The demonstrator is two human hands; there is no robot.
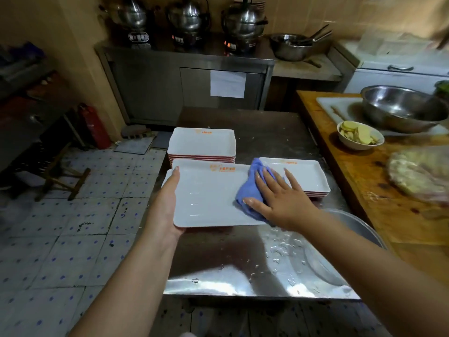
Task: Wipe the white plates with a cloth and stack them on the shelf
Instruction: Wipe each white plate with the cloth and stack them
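A white rectangular plate [206, 195] with an orange logo is held above the wet steel table [230, 259]. My left hand [165, 205] grips its left edge, thumb on top. With straight fingers, my right hand [277, 198] presses a blue cloth [250, 188] flat onto the plate's right side. Behind it stands a tall stack of white plates [202, 142] with red undersides. A lower stack of plates [306, 173] sits to the right, partly hidden by my right hand.
A wooden counter [364, 186] on the right carries a steel bowl [398, 108], a small white bowl of slices [359, 136] and a wrapped bundle [422, 173]. A steel basin [352, 224] sits under my right forearm. Pots [243, 20] stand on the rear cabinet. Tiled floor and a wooden stool [60, 171] lie left.
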